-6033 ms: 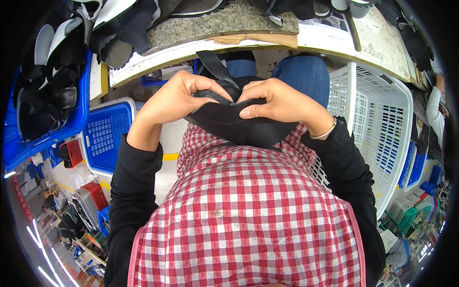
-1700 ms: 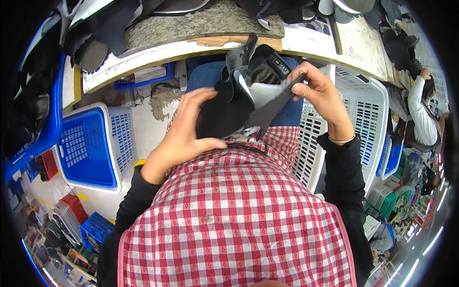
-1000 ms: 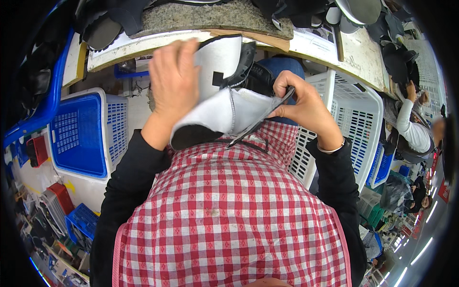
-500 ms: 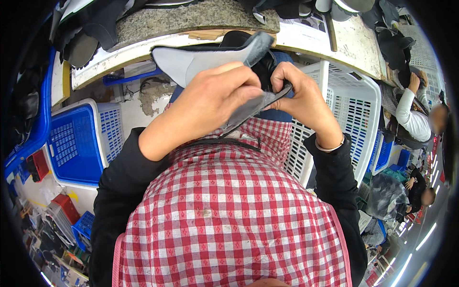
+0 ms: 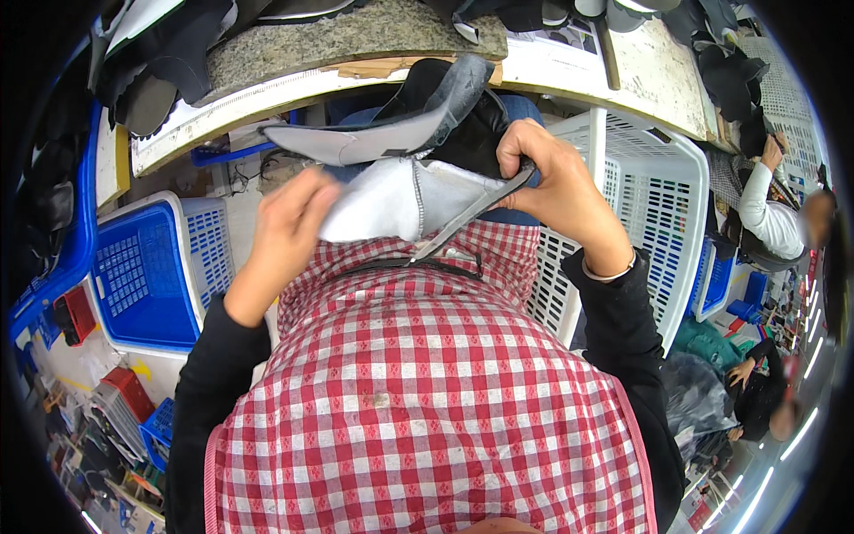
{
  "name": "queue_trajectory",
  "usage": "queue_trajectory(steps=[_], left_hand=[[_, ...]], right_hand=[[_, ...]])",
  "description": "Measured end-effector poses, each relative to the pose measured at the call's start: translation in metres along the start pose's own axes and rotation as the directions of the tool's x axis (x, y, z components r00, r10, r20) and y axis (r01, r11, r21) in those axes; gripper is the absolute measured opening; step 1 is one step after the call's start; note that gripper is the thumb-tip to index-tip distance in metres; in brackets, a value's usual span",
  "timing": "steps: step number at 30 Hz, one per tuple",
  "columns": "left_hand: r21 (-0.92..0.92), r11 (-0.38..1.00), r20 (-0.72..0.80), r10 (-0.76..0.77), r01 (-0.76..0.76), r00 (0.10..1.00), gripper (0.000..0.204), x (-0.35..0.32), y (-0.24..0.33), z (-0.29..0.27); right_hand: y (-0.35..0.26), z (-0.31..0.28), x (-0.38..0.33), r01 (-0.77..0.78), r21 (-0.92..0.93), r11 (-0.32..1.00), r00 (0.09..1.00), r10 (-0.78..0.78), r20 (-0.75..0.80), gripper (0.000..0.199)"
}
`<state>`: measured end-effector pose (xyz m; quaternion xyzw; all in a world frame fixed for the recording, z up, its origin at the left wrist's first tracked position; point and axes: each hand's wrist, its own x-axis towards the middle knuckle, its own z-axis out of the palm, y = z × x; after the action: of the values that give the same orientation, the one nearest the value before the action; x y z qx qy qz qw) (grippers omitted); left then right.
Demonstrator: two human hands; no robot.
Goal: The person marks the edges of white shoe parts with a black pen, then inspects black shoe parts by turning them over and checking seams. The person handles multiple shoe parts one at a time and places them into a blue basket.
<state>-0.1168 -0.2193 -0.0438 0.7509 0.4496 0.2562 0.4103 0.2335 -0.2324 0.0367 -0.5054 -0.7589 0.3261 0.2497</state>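
Observation:
In front of my lap is a shoe upper [image 5: 378,200], black on the outside, with a pale grey and white lining and a dark stitched seam across it. My right hand [image 5: 565,182] grips its dark edge at the right, thumb and fingers pinched together. At the lining's left end is my left hand [image 5: 285,231], its fingers smeared by motion. Whether they hold the lining or only brush it, I cannot tell. A grey flap of the upper stands up toward the table, and part of the black side is hidden behind the lining.
Beyond my hands runs a worktable edge [image 5: 285,98] with a stone slab [image 5: 356,40] and more black uppers [image 5: 165,67]. A white crate [image 5: 654,205] stands at my right, a blue crate [image 5: 142,271] at my left. Co-workers sit farther right.
My left hand has moved left, away from my right hand. The upper's white lining is now spread out to view, and its grey flap has tipped flatter. My right hand keeps its grip.

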Motion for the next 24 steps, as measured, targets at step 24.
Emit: queue_trajectory(steps=[24], left_hand=[[-0.058,0.845,0.056,0.535,-0.532,0.843,0.033,0.082,0.071,0.029]], right_hand=[[-0.014,0.006,0.003,-0.052,-0.018,0.998,0.998,0.052,-0.021,0.041]])
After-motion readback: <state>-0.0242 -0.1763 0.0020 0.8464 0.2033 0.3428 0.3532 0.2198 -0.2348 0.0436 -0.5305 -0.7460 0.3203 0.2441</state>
